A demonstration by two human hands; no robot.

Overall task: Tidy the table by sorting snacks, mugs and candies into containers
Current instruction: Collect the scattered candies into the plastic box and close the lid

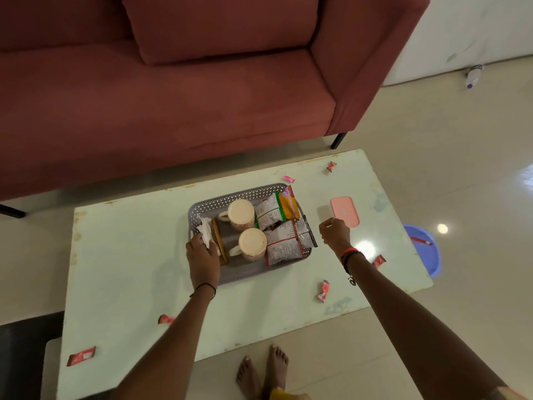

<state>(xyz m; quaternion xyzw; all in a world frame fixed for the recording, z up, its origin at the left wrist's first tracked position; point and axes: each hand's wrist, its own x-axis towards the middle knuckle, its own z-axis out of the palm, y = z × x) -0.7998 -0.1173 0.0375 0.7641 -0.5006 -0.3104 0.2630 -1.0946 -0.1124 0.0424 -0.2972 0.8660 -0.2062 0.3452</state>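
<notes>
Pale table (129, 255) by red sofa (173, 111). Left hand (203, 261) inside the grey basket (230, 197), gripping white tissue (207, 230); right of it, two mugs (252, 243) and snack packets (284, 246). Right hand (334, 233) curled, hold unclear, beside closed pink box (345, 211); candies (323, 290) scattered around.

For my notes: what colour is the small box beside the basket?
The box is pink; head view.

Home living room. Maroon fabric sofa (173, 111) with loose back cushion (219, 27), low coffee table (129, 255) in front, glossy tiled floor (432, 125), white wall (476, 30). Person's bare feet (262, 370) on the tiles; blue plastic basin (427, 249) and a bottle (473, 77) on the floor.
</notes>
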